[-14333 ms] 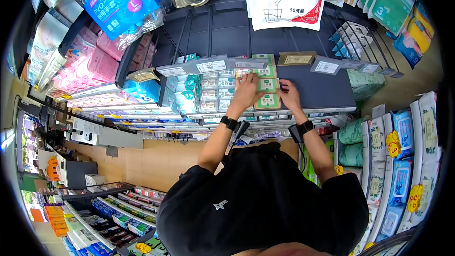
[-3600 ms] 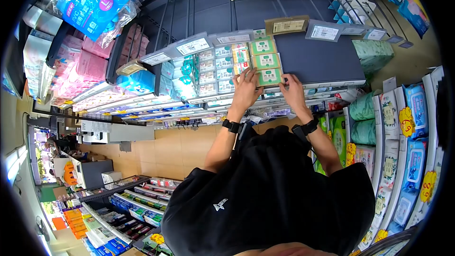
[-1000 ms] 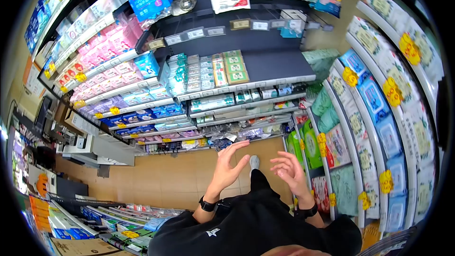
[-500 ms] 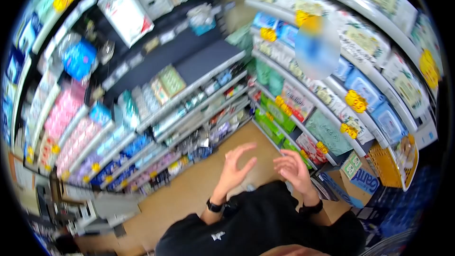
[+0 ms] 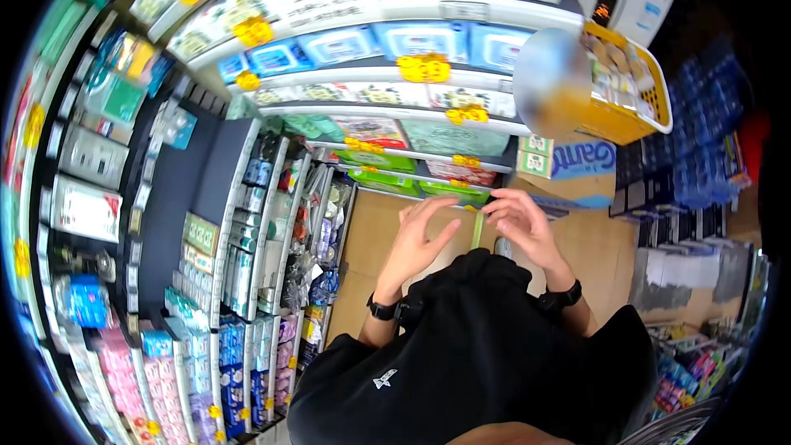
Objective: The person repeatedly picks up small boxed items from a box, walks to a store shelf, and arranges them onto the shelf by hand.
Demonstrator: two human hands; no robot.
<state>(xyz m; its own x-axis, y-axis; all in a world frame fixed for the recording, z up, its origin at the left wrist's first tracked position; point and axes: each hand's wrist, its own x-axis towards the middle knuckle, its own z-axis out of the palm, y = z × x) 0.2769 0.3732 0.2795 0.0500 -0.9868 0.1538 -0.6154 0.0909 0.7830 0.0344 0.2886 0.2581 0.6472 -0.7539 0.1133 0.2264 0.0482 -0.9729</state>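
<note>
Head view: relative to the cardboard carton [image 5: 581, 168], a yellow basket [image 5: 618, 125] sits beyond, partly covered by a blurred round patch; blue goods [image 5: 692, 132] are stacked to its right, and shelves with blue packs [image 5: 420, 39] and green packs [image 5: 455, 190] stretch left. Two small green-and-white boxes [image 5: 535, 163] lie on the carton's left end, labels up, long axes apparently side to side. They lie ahead of the right hand [image 5: 531, 232], apart from its fingers; the left hand [image 5: 418, 239] hangs farther left of the carton. Both hands' fingers are loosely curved, spread and released.
</note>
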